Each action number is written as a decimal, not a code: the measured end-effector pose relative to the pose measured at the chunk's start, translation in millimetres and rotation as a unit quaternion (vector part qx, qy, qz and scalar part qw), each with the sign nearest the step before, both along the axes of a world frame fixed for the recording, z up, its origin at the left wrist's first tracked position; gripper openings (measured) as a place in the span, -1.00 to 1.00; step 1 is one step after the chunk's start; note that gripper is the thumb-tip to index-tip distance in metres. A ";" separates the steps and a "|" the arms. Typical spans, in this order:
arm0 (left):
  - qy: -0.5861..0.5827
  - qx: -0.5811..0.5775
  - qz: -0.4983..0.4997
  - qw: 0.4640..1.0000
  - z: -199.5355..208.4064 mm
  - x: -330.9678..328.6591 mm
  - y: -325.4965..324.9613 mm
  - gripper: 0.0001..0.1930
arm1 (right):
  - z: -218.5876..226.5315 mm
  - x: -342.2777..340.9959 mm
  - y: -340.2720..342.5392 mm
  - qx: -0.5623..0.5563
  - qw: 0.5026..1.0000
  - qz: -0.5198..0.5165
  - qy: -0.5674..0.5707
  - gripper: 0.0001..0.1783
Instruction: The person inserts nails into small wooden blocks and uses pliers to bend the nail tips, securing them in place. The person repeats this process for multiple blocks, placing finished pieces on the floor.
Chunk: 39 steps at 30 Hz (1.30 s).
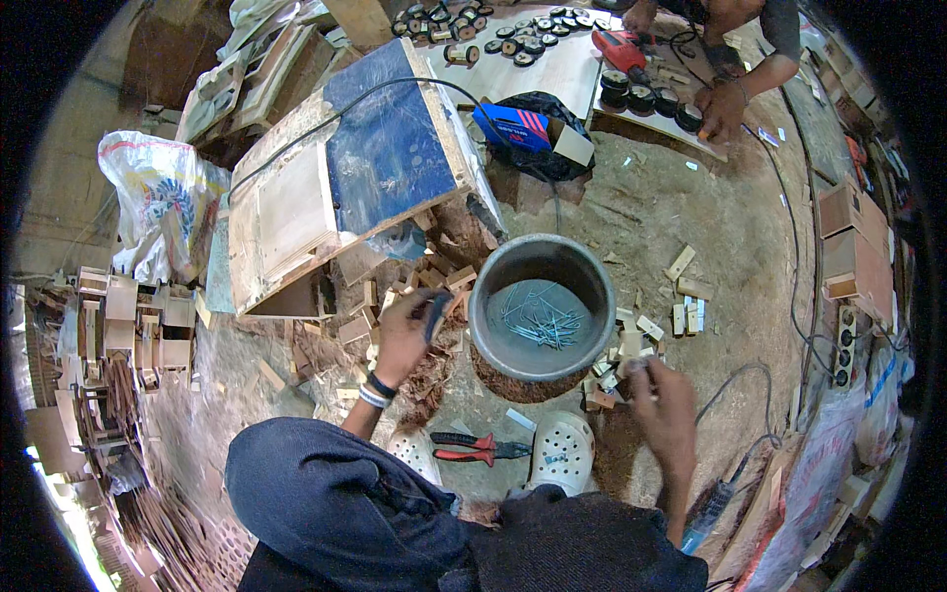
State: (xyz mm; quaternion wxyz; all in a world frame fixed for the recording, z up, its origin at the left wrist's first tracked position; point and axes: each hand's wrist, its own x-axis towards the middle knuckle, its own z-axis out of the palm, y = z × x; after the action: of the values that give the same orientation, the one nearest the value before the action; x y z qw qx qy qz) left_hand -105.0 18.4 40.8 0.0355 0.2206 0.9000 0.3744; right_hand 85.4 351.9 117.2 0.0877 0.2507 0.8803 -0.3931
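Note:
My left hand (399, 340), with bands at the wrist, is closed around a dark, flat, curved piece (435, 316) left of the grey bowl. What kind of piece it is I cannot tell. To the bowl's right is my right hand (663, 407), its fingers drawn together. Something small and pale may be at the fingertips, too blurred to name. Between the hands stands the deep grey bowl (480, 331), holding a loose heap of thin metal nails or wire pieces (548, 328). Red-and-black pliers (479, 449) lie on the floor between my white clogs (563, 446).
Small wood blocks (694, 288) lie scattered around the bowl. A wooden box with a blue panel (387, 138) stands behind, crossed by a cable. Far right, another person's hands (725, 109) work beside a red drill (620, 51) and black round pieces. A blue-handled corded tool (708, 518) lies lower right.

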 end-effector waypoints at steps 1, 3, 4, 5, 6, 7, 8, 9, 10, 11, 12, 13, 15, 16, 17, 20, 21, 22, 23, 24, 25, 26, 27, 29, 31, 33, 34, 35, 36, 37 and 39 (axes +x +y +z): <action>0.005 -0.028 0.047 0.999 -12.4 -7.9 -12.8 -0.73 | 4.2 4.7 14.6 0.047 0.998 0.008 -0.046 -0.73; 0.075 -0.135 0.027 0.988 -37.2 -12.4 -41.0 -0.74 | -1.5 1.7 28.0 0.204 0.979 0.001 0.020 -0.72; 0.094 -0.175 0.031 0.980 -52.8 -10.9 -48.1 -0.72 | -7.2 -1.8 29.4 0.275 0.960 -0.007 0.046 -0.69; 0.113 -0.214 0.041 0.969 -66.1 -8.5 -54.6 -0.71 | -15.7 -8.3 26.1 0.226 0.970 0.013 0.086 -0.66; 0.129 -0.249 0.040 0.959 -75.2 -7.0 -61.8 -0.70 | -26.8 -18.5 19.2 0.171 0.978 0.034 0.117 -0.62; 0.093 -0.262 0.061 0.959 -81.3 -5.9 -67.2 -0.68 | -38.7 -30.0 9.2 0.115 0.979 0.051 0.158 -0.58; 0.054 -0.270 0.067 0.959 -84.5 -6.3 -70.2 -0.67 | -52.3 -42.9 -6.0 0.075 0.973 0.116 0.183 -0.58; 0.007 -0.292 0.083 0.953 -84.6 -6.4 -71.0 -0.66 | -66.4 -56.4 -23.7 0.037 0.955 0.176 0.237 -0.58; 0.016 -0.252 0.077 0.964 -82.4 -8.4 -68.6 -0.65 | -80.0 -69.7 -43.4 0.062 0.964 0.211 0.148 -0.59; 0.045 -0.198 0.057 0.978 -75.5 -9.4 -66.6 -0.65 | -92.4 -83.3 -60.1 0.085 0.961 0.245 0.100 -0.61; 0.057 -0.167 0.051 0.983 -67.4 -10.3 -61.0 -0.66 | -103.0 -95.3 -72.1 0.112 0.960 0.247 0.067 -0.65; 0.047 -0.162 0.059 0.984 -56.7 -10.0 -55.0 -0.67 | -111.7 -105.7 -82.3 0.136 0.957 0.252 0.054 -0.69; -0.061 -0.006 0.082 0.995 -32.5 -8.6 -38.9 -0.65 | -120.5 -116.8 -86.5 0.145 0.955 0.255 0.035 -0.77; -0.124 0.063 0.099 0.985 -20.0 -7.6 -29.9 -0.64 | -120.7 -119.8 -83.5 0.131 0.958 0.254 0.030 -0.81; -0.186 0.123 0.096 0.970 -7.5 -4.9 -22.0 -0.63 | -118.5 -120.7 -78.2 0.116 0.960 0.255 0.024 -0.86; -0.310 0.259 0.073 0.912 20.0 3.7 1.4 -0.55 | -99.5 -110.3 -54.9 0.084 0.970 0.203 0.101 -0.89; -0.357 0.309 0.025 0.881 24.3 4.2 9.6 -0.55 | -91.2 -106.1 -47.2 0.072 0.971 0.194 0.121 -0.87; -0.382 0.314 0.020 0.869 26.6 6.1 17.0 -0.55 | -83.5 -103.9 -40.0 0.031 0.978 0.175 0.107 -0.80; -0.405 0.329 0.008 0.853 26.7 7.2 24.3 -0.54 | -76.1 -100.4 -35.1 -0.012 0.982 0.145 0.123 -0.77; -0.433 0.350 0.008 0.831 24.6 9.3 31.9 -0.54 | -69.4 -95.7 -31.0 -0.055 0.981 0.112 0.150 -0.74; -0.456 0.393 -0.011 0.798 21.6 11.7 38.4 -0.53 | -63.8 -92.1 -28.3 -0.098 0.976 0.079 0.176 -0.70; -0.480 0.393 -0.003 0.784 18.5 13.9 43.5 -0.50 | -60.0 -91.1 -28.0 -0.146 0.972 0.055 0.176 -0.70; -0.497 0.384 -0.004 0.778 15.5 17.1 47.8 -0.50 | -56.7 -88.7 -28.0 -0.170 0.965 0.037 0.194 -0.71; -0.536 0.356 0.006 0.766 10.6 23.7 54.4 -0.49 | -52.1 -84.2 -30.1 -0.231 0.951 -0.012 0.206 -0.73; -0.576 0.405 0.004 0.710 9.2 29.7 58.6 -0.53 | -48.4 -81.0 -34.3 -0.214 0.949 -0.041 0.229 -0.77; -0.592 0.408 0.032 0.695 10.7 35.6 60.8 -0.57 | -45.0 -79.3 -42.0 -0.238 0.931 -0.094 0.259 -0.78; -0.598 0.392 0.048 0.697 12.0 37.4 61.3 -0.61 | -43.4 -78.9 -47.1 -0.271 0.913 -0.131 0.275 -0.78; -0.595 0.388 0.050 0.702 13.1 38.8 61.8 -0.61 | -41.9 -78.7 -52.8 -0.303 0.892 -0.168 0.291 -0.77; -0.592 0.383 0.051 0.707 13.9 39.7 62.1 -0.62 | -40.3 -77.4 -59.3 -0.307 0.882 -0.175 0.312 -0.77; -0.589 0.381 0.047 0.711 14.0 40.2 62.2 -0.62 | -39.1 -76.1 -65.6 -0.310 0.871 -0.183 0.334 -0.77; -0.580 0.381 0.035 0.719 12.4 40.3 62.0 -0.61 | -38.1 -75.0 -73.7 -0.299 0.867 -0.182 0.355 -0.74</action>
State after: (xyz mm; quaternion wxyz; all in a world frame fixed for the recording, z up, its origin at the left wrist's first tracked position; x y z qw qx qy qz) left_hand -64.7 80.4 53.2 0.4501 -0.0765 0.4915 0.7416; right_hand 10.5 278.2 79.1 -0.2333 0.2114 0.6308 -0.7092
